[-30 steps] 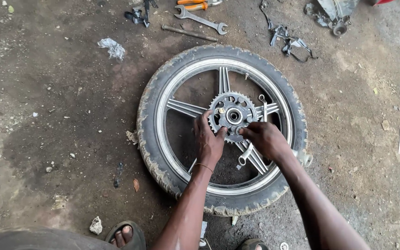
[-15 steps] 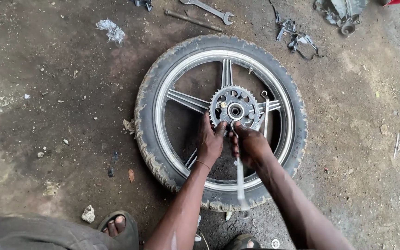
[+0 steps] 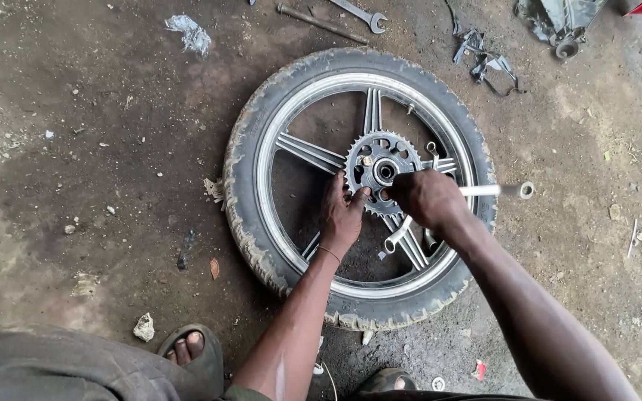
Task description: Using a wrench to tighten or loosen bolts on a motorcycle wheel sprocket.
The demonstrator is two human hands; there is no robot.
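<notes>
- A motorcycle wheel lies flat on the dirt floor, with its tyre on and its silver spokes showing.
- A toothed sprocket sits at the hub, in the middle of the wheel.
- The left hand rests on the near left edge of the sprocket. Its fingers are spread and press on the teeth; they are not closed around anything.
- The right hand is just right of the hub, clenched around a metal T-handle wrench.
- One bar of the wrench sticks out to the right, over the tyre, and ends in a round socket. Another bar comes out below the hand, toward the near left, over the spokes.
- The working end of the wrench is hidden under the right hand, so I cannot tell exactly where it touches the sprocket.
- Far from the person, beyond the wheel, an open-end spanner and a thin metal rod lie on the floor.
- To the far right there are dark metal parts, well apart from the wheel.
- A crumpled piece of plastic lies at the far left.
- At the near edge, a foot in a sandal stands on the floor, near the tyre.
</notes>
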